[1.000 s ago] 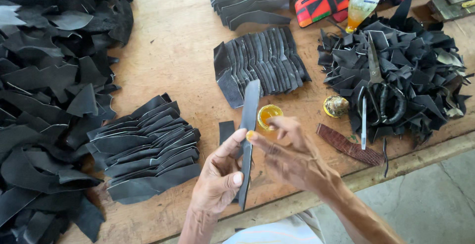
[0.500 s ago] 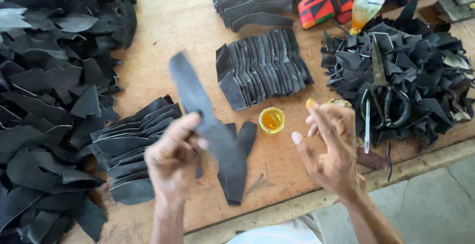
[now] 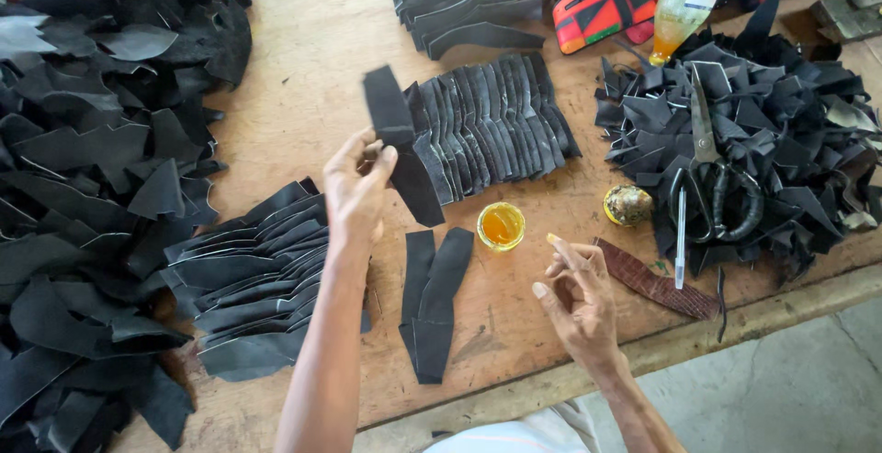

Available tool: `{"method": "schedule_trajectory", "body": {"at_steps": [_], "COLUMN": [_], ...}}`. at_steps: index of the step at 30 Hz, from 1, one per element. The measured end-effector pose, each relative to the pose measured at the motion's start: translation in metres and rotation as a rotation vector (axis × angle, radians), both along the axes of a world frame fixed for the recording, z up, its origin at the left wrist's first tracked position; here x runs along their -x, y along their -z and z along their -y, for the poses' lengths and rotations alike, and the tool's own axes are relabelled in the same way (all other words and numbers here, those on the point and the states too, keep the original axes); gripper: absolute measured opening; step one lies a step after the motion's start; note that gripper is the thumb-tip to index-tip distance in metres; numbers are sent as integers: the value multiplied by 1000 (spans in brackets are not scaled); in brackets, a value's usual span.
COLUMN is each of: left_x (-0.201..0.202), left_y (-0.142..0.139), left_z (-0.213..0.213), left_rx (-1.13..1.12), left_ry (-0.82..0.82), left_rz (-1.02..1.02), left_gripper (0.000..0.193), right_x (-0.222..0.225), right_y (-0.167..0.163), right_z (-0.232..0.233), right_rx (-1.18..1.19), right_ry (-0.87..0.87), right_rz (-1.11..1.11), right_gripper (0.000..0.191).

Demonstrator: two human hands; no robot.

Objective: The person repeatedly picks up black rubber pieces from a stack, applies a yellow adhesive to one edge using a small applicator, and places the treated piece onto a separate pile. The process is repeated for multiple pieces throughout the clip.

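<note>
The left hand (image 3: 356, 186) pinched 1 long black leather strip (image 3: 401, 145) between thumb and fingers, holding it raised and tilted above the wooden surface (image 3: 303, 67), its upper end over a fanned row of cut black pieces (image 3: 501, 122). The right hand (image 3: 577, 299) held nothing; its fingers were loosely curled, and 1 fingertip (image 3: 553, 239) carried a yellow smear that matched the small open pot of yellow glue (image 3: 501, 226) just beside it. 2 joined strips (image 3: 434, 304) lay flat on the surface below the pot. A second stack of cut pieces (image 3: 253, 278) sat by the left forearm, and scissors (image 3: 712, 168) rested on a scrap heap (image 3: 763, 113) further right. The likely trouble was smearing: the coated fingertip could brush the raised strip's face or the finished stack, leaving stray glue. The pot stood near the wrist, so a careless sweep could tip it onto the joined strips.
</note>
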State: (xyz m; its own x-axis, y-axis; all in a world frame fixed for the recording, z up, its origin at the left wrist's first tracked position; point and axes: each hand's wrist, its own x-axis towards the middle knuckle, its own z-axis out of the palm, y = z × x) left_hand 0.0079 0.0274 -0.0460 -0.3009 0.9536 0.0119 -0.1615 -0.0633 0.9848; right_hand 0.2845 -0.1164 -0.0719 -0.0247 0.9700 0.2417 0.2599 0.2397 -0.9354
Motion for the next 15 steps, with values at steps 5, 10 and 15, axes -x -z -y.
{"method": "schedule_trajectory", "body": {"at_steps": [5,10,15], "left_x": [-10,-16,-22], "left_y": [16,18,12], "left_z": [-25,-31,-23], "left_rx": [126,134,-114], "left_ry": [22,-85,-382], "left_rz": [25,-472,-1164], "left_gripper": [30,34,56], "right_x": [-2,-4,-2], "right_y": [8,14,-3], "right_z": [-1,0,-12], "right_rx": [29,33,-28], "right_ry": [-12,-30,-50], "right_rz": [-66,-35,101], "right_gripper": [62,62,65]}}
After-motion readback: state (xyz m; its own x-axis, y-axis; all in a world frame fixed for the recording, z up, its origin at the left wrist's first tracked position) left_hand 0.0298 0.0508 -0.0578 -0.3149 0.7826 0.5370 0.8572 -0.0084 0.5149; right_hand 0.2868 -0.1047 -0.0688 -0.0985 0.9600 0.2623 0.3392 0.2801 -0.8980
